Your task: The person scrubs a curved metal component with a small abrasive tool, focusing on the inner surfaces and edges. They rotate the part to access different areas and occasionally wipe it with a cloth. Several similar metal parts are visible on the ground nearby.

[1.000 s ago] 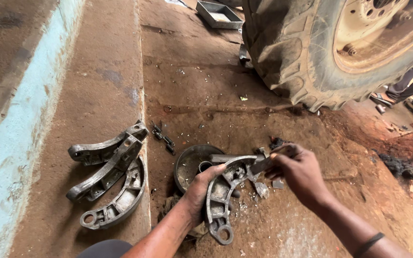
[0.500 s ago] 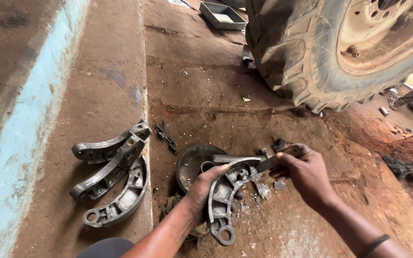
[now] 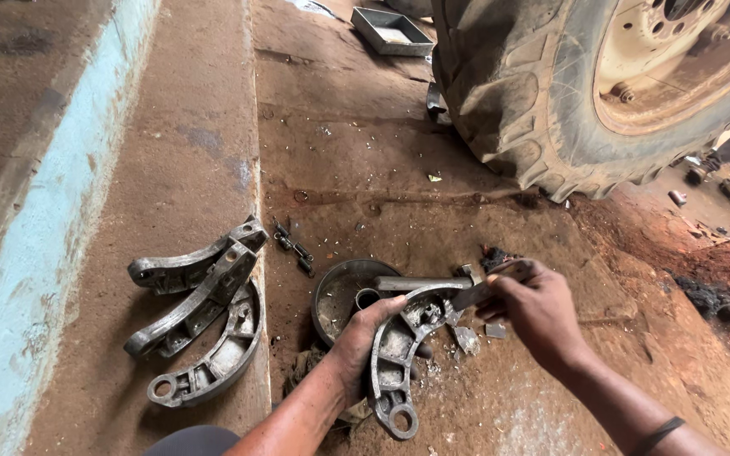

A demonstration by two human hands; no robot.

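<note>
Left hand (image 3: 363, 338) grips a curved grey metal brake shoe (image 3: 399, 355), long axis running away from the person; right hand (image 3: 534, 312) presses a flat metal scraper (image 3: 487, 285) against its far end.

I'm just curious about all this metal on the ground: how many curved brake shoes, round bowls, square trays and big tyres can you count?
Curved brake shoes: 4, three stacked on the ledge and one in the left hand
Round metal bowl: 1
Square metal tray: 1
Large tyre: 1
Total: 7
</note>
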